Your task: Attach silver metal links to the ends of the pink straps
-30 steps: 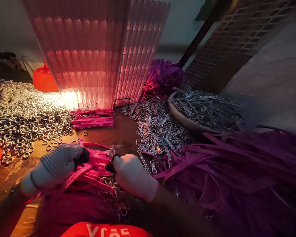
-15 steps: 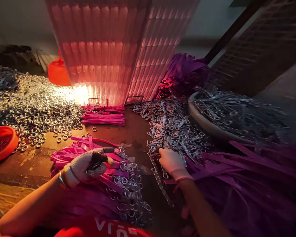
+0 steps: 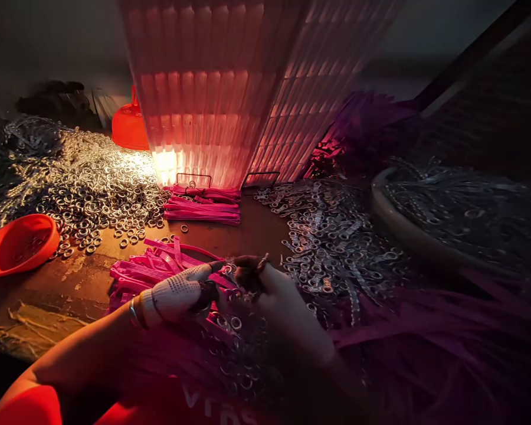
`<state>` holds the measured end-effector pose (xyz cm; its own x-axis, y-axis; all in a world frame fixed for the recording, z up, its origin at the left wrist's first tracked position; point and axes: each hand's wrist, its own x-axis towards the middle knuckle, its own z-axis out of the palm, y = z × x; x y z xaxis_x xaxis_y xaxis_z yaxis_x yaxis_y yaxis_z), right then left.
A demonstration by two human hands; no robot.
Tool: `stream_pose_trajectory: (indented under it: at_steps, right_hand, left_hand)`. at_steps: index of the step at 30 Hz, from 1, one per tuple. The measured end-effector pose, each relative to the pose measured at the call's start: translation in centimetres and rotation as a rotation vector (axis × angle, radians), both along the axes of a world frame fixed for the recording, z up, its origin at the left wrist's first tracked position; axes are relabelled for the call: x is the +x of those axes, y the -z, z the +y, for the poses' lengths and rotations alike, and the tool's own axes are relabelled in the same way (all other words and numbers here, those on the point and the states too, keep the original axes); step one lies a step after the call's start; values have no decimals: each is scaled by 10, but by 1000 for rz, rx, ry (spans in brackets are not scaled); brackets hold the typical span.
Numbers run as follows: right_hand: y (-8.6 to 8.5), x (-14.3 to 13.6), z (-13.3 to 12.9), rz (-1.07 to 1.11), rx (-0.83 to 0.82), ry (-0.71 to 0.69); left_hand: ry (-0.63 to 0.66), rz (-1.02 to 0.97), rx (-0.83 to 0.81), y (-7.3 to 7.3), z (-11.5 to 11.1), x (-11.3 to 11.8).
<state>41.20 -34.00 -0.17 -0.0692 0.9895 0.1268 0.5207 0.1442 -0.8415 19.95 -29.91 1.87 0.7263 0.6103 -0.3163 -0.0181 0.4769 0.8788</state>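
Note:
My left hand (image 3: 181,295), in a pale dotted glove with dark finger parts, hovers over a pile of pink straps (image 3: 141,271) that have metal rings (image 3: 235,323) at their right ends. Its fingers are bent together and point right; what they hold is hidden in shadow. My right hand (image 3: 278,295), also gloved, meets the left fingertips above the ringed ends. Its thumb and fingers are pinched together, and I cannot make out what is between them. To its right lies a heap of metal chain pieces with ring ends (image 3: 331,242).
Loose metal rings (image 3: 115,206) spread across the left side, beside an orange bowl (image 3: 44,245) and an orange lamp (image 3: 130,127). Ribbed translucent panels (image 3: 212,100) stand behind a pink strap bundle (image 3: 203,209). A wide basin (image 3: 389,206) of chain pieces and purple straps (image 3: 407,321) fill the right.
My right hand has moved left from the chain heap to my left hand. My left fingers have shifted slightly right. The camera view has turned a little left.

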Motion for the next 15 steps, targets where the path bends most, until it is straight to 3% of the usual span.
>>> stream_pose_trajectory:
  at_steps: [3,6,11,15]
  right_hand:
    - [-18,-38,2,29,-14,-111]
    - [-23,-45,5,139,-70,-85]
    - [-23,-33,5,142,-66,-58]
    - [-11,-31,1,-86,157,-62]
  left_hand:
    - [-61,13,164,-2,-2,6]
    - [-86,75,224,-3,0,1]
    - [-71,166,206,-3,3,-9]
    - [-58,51,31,5,6,-7]
